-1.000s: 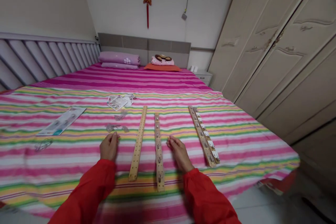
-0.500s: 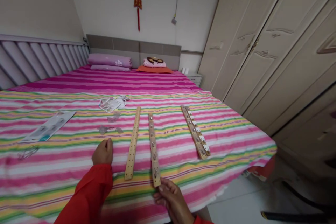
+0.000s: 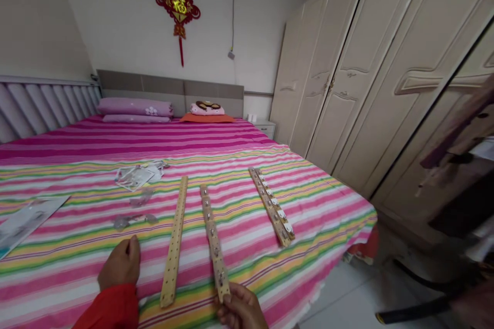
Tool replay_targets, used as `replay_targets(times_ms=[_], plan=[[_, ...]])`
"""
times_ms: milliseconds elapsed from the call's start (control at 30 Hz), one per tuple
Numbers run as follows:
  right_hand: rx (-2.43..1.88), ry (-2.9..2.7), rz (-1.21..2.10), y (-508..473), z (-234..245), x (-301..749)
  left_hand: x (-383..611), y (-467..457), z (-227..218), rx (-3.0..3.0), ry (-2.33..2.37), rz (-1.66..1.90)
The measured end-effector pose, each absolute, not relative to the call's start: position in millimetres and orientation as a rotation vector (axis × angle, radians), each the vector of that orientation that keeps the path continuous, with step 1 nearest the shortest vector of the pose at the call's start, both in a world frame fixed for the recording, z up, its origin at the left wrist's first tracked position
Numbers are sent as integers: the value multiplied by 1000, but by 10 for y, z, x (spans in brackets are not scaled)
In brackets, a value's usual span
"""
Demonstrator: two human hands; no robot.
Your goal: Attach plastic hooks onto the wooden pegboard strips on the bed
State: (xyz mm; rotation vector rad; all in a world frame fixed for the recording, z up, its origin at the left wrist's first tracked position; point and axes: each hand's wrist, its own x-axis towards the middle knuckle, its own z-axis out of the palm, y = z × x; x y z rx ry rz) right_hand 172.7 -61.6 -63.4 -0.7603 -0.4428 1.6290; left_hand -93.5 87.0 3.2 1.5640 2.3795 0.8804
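Note:
My right hand (image 3: 241,308) pinches the near end of a narrow wooden strip (image 3: 214,247) between thumb and fingers. Small metal pieces in clear packets sit along that strip in a row. To its left lies a bare wooden strip (image 3: 174,247) with rows of small holes. My left hand (image 3: 121,264) rests on the striped cloth left of the bare strip, its fingers curled in a loose fist, and no object shows in it. Further right are two strips side by side (image 3: 270,205), one with metal pieces and one with white pieces.
Small clear packets (image 3: 133,220) lie beyond my left hand, with a pile of white cards and packets (image 3: 141,175) behind them. A flat clear package (image 3: 31,223) is at the far left. The bed's edge drops to the floor at right, by the wardrobe (image 3: 347,87).
My view has swung right and up, so the bed and strips appear further left and lower. The right hand keeps its pinch on the strip's near end; the left stays curled.

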Motion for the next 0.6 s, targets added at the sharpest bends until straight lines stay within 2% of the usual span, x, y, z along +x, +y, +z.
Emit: replay_targets(times_ms=[400,600], plan=[[-849,-438,1373,-560,-193,2413,-967,902,45,1547,2366,825],[-896,-422,1253,-443,-137,2688,-940,896,56,1540,2375,848]])
